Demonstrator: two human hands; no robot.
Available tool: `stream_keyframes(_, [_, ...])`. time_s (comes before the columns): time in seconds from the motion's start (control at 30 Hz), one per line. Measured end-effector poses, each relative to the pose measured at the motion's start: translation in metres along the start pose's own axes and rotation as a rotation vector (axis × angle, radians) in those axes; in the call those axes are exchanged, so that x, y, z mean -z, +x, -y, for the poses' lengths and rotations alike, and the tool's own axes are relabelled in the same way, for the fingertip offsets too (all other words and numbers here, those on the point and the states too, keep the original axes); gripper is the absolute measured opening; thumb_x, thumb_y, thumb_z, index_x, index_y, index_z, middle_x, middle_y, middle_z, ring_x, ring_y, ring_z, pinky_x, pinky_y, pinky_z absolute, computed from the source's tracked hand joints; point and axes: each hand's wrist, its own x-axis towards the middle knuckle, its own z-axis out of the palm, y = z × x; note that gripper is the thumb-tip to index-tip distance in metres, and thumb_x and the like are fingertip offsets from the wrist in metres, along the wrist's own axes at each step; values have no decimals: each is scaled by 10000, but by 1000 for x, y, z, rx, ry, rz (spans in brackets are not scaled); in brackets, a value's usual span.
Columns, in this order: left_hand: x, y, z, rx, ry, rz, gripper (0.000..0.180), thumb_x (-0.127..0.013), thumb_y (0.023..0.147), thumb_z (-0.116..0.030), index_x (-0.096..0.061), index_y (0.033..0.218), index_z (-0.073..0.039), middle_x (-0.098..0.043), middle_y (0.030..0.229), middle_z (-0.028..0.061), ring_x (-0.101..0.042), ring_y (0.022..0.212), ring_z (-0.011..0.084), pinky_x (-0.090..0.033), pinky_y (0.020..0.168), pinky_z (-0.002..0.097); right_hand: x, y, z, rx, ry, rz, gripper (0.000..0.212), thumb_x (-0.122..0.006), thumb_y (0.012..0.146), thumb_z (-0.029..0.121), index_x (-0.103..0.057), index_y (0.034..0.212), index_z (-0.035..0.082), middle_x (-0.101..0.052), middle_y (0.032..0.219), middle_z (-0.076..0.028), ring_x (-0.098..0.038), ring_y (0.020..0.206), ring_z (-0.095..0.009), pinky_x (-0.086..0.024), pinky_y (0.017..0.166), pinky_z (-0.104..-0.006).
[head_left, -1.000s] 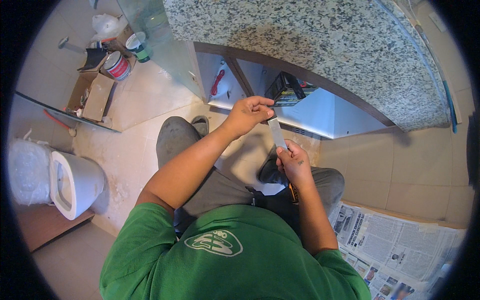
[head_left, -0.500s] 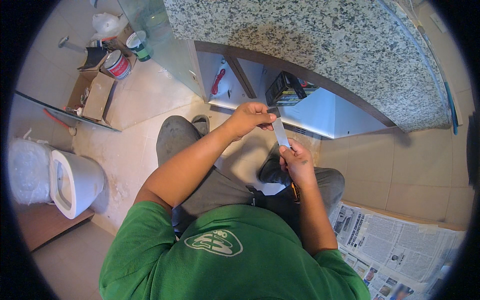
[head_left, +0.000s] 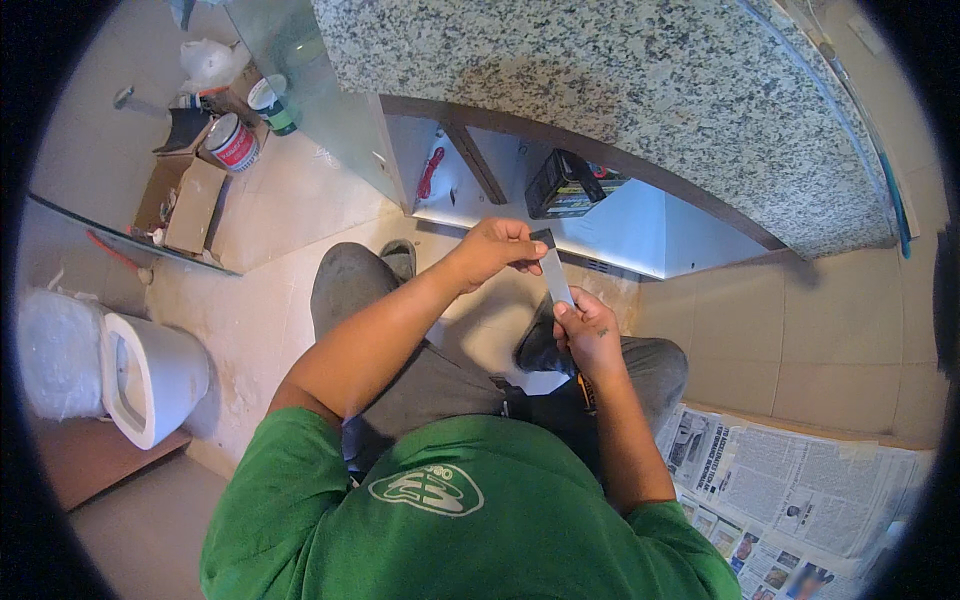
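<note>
In front of my knees I hold a narrow, flat, pale grey strip (head_left: 556,277) with a dark upper end; I cannot tell its exact kind. My left hand (head_left: 495,256) pinches the dark end between thumb and fingers. Lower down, my right hand (head_left: 590,332) grips the other end, thumb on top, so that part of the strip is hidden. The strip slants from upper left to lower right. Just beyond it stands an open cabinet (head_left: 640,225) with a black box-like container (head_left: 560,188) and a coiled red cord (head_left: 430,173) inside.
A speckled granite counter (head_left: 600,90) overhangs the cabinet. To the left are a glass panel (head_left: 330,120), a paint can (head_left: 232,145), a cardboard box (head_left: 195,205) and a toilet (head_left: 165,385). Newspapers (head_left: 780,490) cover the floor at lower right.
Both hands have come slightly lower in view with the strip. My left fingers have shifted on the dark end, and more of it shows. The view itself has tilted a little.
</note>
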Motion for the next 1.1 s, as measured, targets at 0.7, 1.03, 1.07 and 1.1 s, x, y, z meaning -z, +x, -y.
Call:
stream_keyframes(0.7, [-5,-7,-13,-57,-175,166,372,-675,948,-342,-623,1187,-61,-690,1137,105,-633,1102,220,-463,998,401,-4,-1,3,115,194,321,311,-589,1005,226,-565,1241,24,-485,669,50,-487,487,-62,-397,456,-235])
stream_keyframes(1.03, [-10,-8,-9,-40,-201,214,346,-694,934,-339,-650,1164,-84,-712,1107,105,-658,1056,220,-479,985,418,0,-3,4,101,151,330,304,-546,1029,233,-553,1249,23,-494,653,25,-498,494,-82,-433,493,-243])
stream_keyframes(1.07, [-10,-9,-8,-35,-207,216,346,-693,936,-338,-649,1165,-83,-711,1109,105,-657,1058,221,-482,982,417,-1,-2,5,98,153,326,302,-549,1027,233,-556,1245,24,-492,657,24,-497,494,-83,-435,491,-245])
stream_keyframes(1.1, [-10,-9,-7,-29,-213,218,346,-692,937,-338,-649,1166,-83,-710,1111,104,-656,1060,222,-485,978,417,-1,-2,4,95,154,322,300,-551,1026,232,-559,1242,24,-491,661,23,-496,494,-83,-437,489,-247])
